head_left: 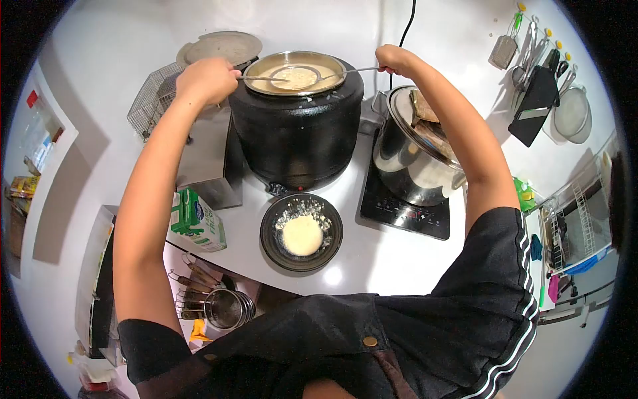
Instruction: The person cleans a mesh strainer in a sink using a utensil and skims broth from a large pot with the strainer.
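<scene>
A large black pot (296, 136) with a metal rim stands at the top centre, a pale creamy liquid (264, 68) inside. My left hand (207, 80) is closed on a thin metal handle that reaches over the rim from the left. On the other side, my right hand (393, 60) grips a second thin handle from the right. Between them, a round strainer or ladle (296, 78) holds pale food at the liquid's surface; which handle it belongs to is unclear. Below the pot, a black bowl (269, 247) contains pale batter-like liquid (302, 235) and white bits.
A steel pot (409, 169) with a glass lid sits on a black induction cooker (404, 216) at right. A green and white carton (198, 219) stands left of the bowl. Wire baskets (143, 106) are at upper left, strainers (226, 308) below the counter, utensils (531, 100) on the right wall.
</scene>
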